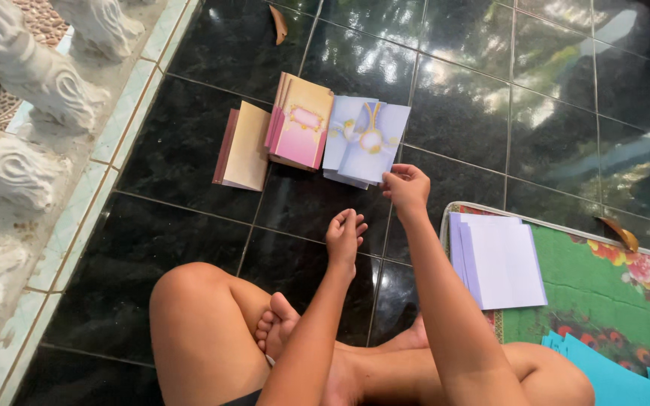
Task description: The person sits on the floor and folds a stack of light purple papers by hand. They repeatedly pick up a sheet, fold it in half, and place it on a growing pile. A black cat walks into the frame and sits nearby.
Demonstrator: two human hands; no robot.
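Pinching the near corner of the top blue card (374, 139) between thumb and fingers (398, 180) of the right hand (407, 189), on the blue card stack (343, 135) lying on the black tiled floor (182, 143). Card directly ahead of that hand, long axis running away from the body, tilted slightly rightward. Left hand (344, 237) hovering empty just behind and left, fingers loosely curled together, gripping nothing, farther from the card than the right. Beside the blue stack, touching on its left, a pink card stack (300, 122); further left, a cream stack (243, 147). Off to the right, white sheets (499, 259) resting on a flowered green mat (610, 293).
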